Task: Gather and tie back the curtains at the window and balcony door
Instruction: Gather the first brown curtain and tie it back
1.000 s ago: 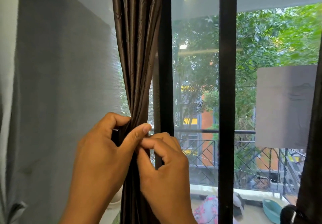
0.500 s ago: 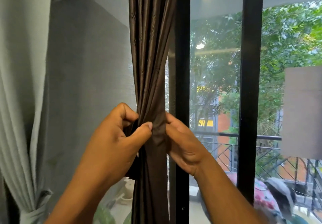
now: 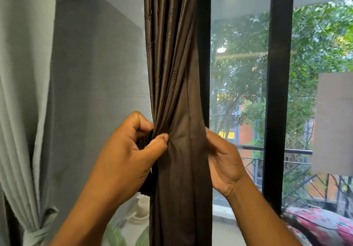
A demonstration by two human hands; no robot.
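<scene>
A: Any writing, labels or brand marks you can read?

B: None legible. The brown curtain (image 3: 172,73) carries only a small woven motif, too fine to make out.

A: Where does that curtain sit against the hands?

B: It hangs as a gathered bundle in front of the black door frame (image 3: 278,92), between the two hands. The left hand (image 3: 126,161) is closed on its left edge, thumb pressed against the front folds and fingers curled behind them. The right hand (image 3: 223,161) takes the right edge, its palm facing left and its fingers hidden behind the cloth, so the grip there is closed on the fabric too. A dark strip of cloth shows under the left hand; whether it is a tie-back, I cannot tell.

A: What differs from half a second ago?

B: The hands have drawn apart, and the cloth between them is spread wider and flatter. A second ago they were pinching together at the middle of the bundle.

A: Anything else?

B: A pale grey curtain (image 3: 19,112) at far left, already tied low down.
</scene>
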